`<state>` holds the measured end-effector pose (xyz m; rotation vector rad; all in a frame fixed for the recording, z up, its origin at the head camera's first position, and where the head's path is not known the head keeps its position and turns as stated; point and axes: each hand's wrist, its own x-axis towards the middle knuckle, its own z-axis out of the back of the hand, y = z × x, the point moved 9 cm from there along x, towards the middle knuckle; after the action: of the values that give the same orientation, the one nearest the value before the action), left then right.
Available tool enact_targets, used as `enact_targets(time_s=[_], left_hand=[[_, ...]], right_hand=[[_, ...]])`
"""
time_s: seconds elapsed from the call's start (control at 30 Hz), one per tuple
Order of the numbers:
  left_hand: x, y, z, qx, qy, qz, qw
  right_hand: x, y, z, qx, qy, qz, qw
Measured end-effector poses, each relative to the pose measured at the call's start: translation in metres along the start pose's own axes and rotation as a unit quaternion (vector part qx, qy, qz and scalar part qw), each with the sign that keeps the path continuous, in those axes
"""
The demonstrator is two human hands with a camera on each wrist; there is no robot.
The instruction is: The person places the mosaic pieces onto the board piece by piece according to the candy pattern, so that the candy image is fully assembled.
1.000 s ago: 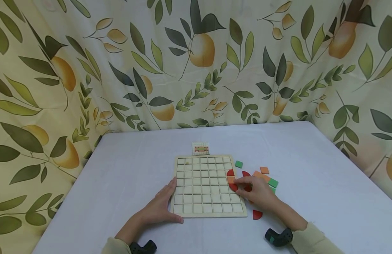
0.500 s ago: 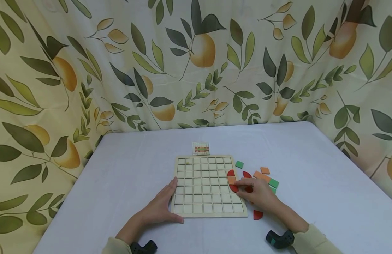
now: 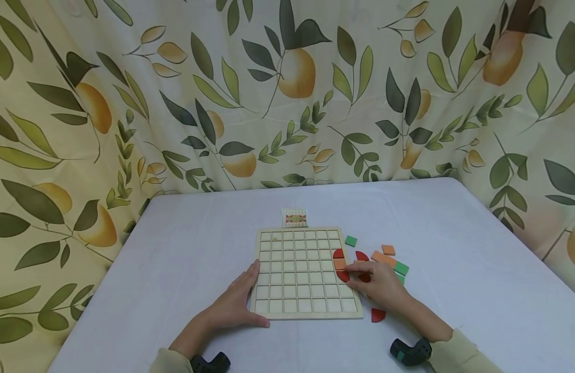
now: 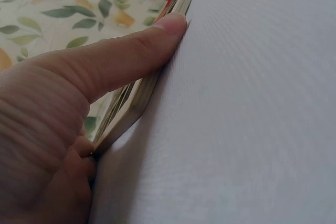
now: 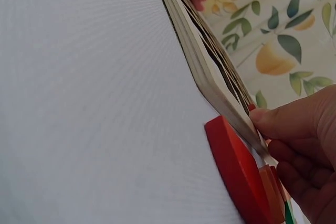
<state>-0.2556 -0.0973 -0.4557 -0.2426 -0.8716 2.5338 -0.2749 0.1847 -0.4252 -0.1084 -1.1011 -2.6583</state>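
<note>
A pale wooden grid board (image 3: 289,280) lies flat on the white-covered table. My left hand (image 3: 236,300) braces its near left corner, fingers fairly straight along the left side and thumb against the front edge. At the board's right column sit a red quarter-round tile (image 3: 338,253), an orange square tile (image 3: 340,264) and a second red quarter-round tile (image 3: 342,276). With thumb and index finger my right hand (image 3: 383,284) pinches this second red tile. In the right wrist view the thumb (image 5: 268,123) touches a red piece (image 5: 252,107) at the board's edge.
A small pattern card (image 3: 295,218) stands behind the board. Loose tiles lie to the right: a green square (image 3: 350,241), an orange square (image 3: 388,250), another green one (image 3: 401,268) and a red quarter-round (image 3: 378,315). The right hand partly hides several others.
</note>
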Motion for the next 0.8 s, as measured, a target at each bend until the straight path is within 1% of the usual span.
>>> enact_targets(time_s=[0.4, 0.8], left_hand=[[0.0005, 0.0022, -0.0012, -0.003, -0.001, -0.002, 1.0000], [-0.0001, 0.0014, -0.0012, -0.007, 0.001, -0.003, 1.0000]], right_hand=[[0.0009, -0.0040, -0.0011, 0.028, 0.010, -0.033, 0.9990], [0.0008, -0.0030, -0.0016, 0.036, 0.013, -0.037, 0.9986]])
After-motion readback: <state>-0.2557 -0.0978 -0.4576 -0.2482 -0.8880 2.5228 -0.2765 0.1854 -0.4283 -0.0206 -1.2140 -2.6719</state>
